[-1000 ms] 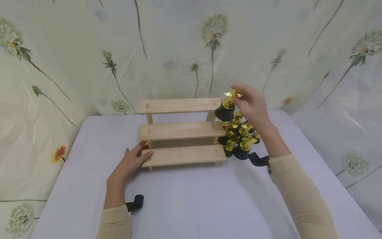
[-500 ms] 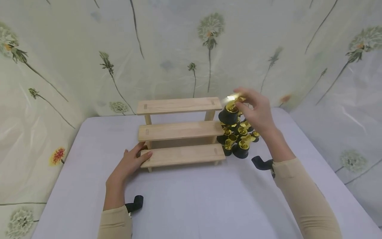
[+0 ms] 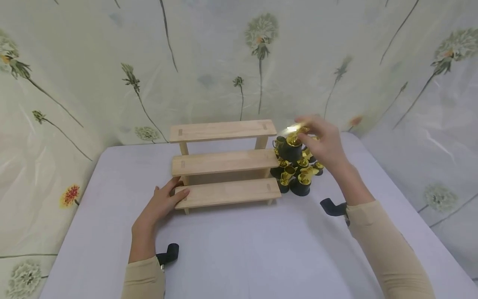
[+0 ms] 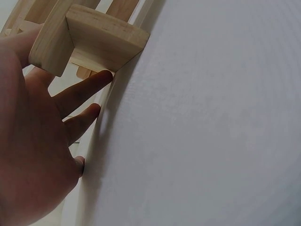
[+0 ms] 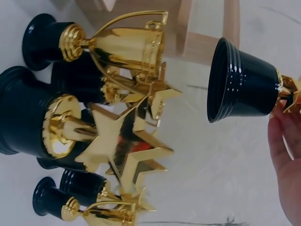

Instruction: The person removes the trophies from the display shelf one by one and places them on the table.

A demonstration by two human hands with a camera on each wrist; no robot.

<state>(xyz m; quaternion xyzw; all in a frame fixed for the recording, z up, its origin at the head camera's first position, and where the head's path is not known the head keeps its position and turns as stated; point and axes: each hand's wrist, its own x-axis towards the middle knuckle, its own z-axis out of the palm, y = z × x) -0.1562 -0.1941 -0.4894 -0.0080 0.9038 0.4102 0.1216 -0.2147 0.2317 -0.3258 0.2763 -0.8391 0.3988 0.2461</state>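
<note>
My right hand (image 3: 324, 143) pinches a small trophy (image 3: 290, 150) by its gold top, holding it raised above a cluster of similar trophies. Its black base (image 5: 247, 82) hangs apart from the others in the right wrist view; the gold top is partly cut off there. My left hand (image 3: 161, 202) holds the left end of the lowest board of a three-tier wooden stand (image 3: 228, 193). The thumb lies on the board's top, and other fingers (image 4: 87, 89) reach down beside the stand's leg. Below the raised trophy stands a gold cup trophy (image 3: 286, 176).
Several gold-and-black trophies stand crowded against the stand's right side, among them a star trophy (image 5: 124, 141) and a two-handled cup (image 5: 129, 52). A white cloth covers the table (image 3: 231, 249). Flower-patterned sheeting (image 3: 209, 54) hangs behind it.
My right hand has lowered the trophy and drawn it slightly right, away from the top board, over the other trophies. My left hand keeps its hold on the stand.
</note>
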